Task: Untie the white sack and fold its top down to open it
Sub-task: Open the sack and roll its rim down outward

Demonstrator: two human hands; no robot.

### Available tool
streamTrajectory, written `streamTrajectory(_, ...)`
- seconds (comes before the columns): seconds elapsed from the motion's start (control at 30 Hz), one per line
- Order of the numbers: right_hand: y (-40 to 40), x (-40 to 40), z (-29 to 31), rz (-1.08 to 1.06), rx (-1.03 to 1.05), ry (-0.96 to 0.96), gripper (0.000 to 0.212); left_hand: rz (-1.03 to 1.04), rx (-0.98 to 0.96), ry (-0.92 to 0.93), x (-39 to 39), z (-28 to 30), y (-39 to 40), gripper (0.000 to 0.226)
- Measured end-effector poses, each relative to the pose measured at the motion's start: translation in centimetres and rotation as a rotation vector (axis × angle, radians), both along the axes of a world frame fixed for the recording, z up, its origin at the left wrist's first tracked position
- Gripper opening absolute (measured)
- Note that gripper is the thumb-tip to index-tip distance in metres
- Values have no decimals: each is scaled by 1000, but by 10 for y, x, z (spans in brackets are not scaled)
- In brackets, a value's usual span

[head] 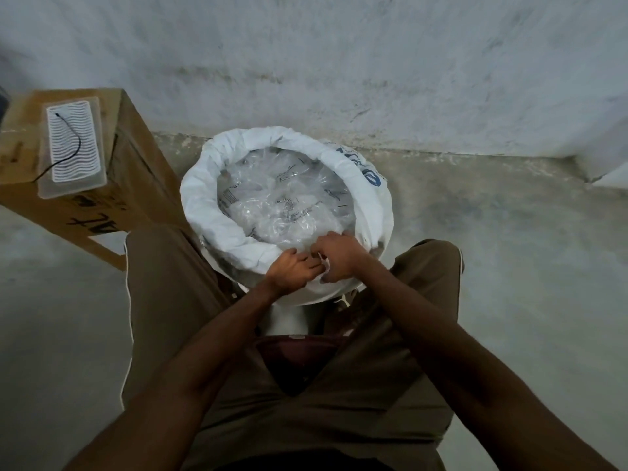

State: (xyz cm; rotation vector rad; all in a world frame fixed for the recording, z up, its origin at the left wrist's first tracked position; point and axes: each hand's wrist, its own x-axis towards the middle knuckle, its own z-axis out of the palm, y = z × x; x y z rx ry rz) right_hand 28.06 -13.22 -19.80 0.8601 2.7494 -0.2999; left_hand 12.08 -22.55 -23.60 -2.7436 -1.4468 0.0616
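Two hands meet at the near rim of the white sack (289,185) in the head view. The sack stands on the floor between the person's knees, just beside a cardboard box (98,185). Its mouth is already open and the top is rolled down into a thick collar nearly all the way round. Inside lies crumpled clear plastic (282,195).

The left hand (294,271) is closed, pinching the rolled cloth at the near edge. The right hand (339,258) is also closed, its fingers curled over the rim, and seems to pinch a small white strip, perhaps the tie; I cannot tell for sure.

I judge the sack soft and limp, a thin woven cloth that creases easily and holds a fold. The fill looks light, so the sack could tip if pulled hard. The best hold is the rolled collar itself, pinched with both hands close together and worked round the rim.
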Motion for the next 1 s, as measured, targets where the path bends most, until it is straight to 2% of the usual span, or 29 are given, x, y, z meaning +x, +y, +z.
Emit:
streamTrajectory(0.07,-1,-5,0,4,53,0,32,13,-46,12,-6,2,3,45)
streamTrajectory(0.13,-1,-3,-7,-30,37,30,25,17,-94,-26,-20,8,7,50)
streamTrajectory(0.2,0,1,-12,-76,-13,140,31,27,-113,-88,-35,15,7,42)
streamTrajectory(0.27,1,-1,-17,-45,6,227,48,39,-95,-96,-41,16,2,42)
streamTrajectory(0.37,-6,-15,-14,12,-44,87,64,9,-1,-67,-28,7,-10,54)
streamTrajectory(0.47,-17,-19,-22,-38,-29,-25,52,9,-13,-120,-15,3,-14,48)
streamTrajectory(0.57,-23,-10,-38,-97,74,66,42,114,-121,-258,-21,10,-12,53)
streamTrajectory(0.63,-31,-7,-47,-94,115,59,40,173,-223,-351,-36,18,-16,57)
streamTrajectory(0.67,-35,-5,-51,-85,143,56,39,197,-230,-348,-45,20,-17,58)
streamTrajectory(0.73,-37,-5,-53,-73,195,93,35,269,-188,-178,-64,21,-14,58)
streamTrajectory(0.83,-28,-18,-41,-109,107,54,38,381,-237,-4,-77,24,-10,40)
streamTrajectory(1.0,-22,-36,-23,-116,-50,75,72,296,-213,85,-69,22,-14,35)
